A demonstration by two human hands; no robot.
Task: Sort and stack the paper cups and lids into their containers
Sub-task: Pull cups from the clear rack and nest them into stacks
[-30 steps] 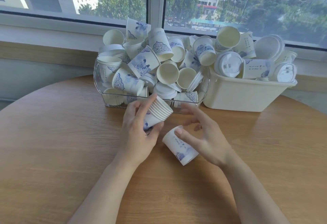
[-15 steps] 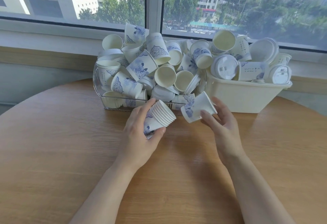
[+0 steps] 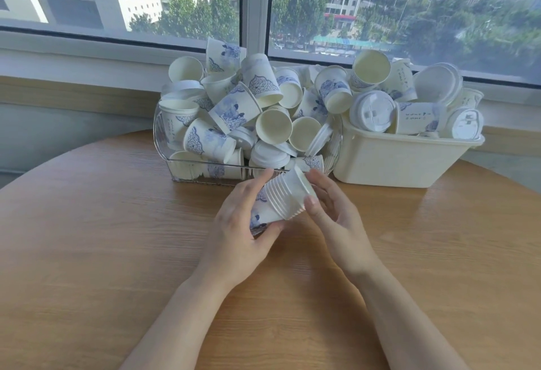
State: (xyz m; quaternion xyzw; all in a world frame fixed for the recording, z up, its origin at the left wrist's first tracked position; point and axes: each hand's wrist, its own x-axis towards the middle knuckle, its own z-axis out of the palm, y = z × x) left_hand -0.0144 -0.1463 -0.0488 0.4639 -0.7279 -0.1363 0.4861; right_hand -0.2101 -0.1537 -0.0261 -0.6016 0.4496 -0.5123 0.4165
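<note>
Left hand (image 3: 234, 232): your grip wraps the nested stack of white-and-blue paper cups (image 3: 278, 203), above the wooden surface (image 3: 102, 238) | Right hand (image 3: 333, 217): fingers curl around the stack's top cup.

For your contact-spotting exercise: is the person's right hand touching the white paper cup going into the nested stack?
Touching. The head view shows the right hand, thumb and fingers, on the white paper cup atop the nested stack.

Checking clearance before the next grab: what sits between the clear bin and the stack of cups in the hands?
Only a narrow strip of bare wooden table, in the head view. The stack of cups, held by left hand and right hand, nearly overlaps the clear bin.
</note>
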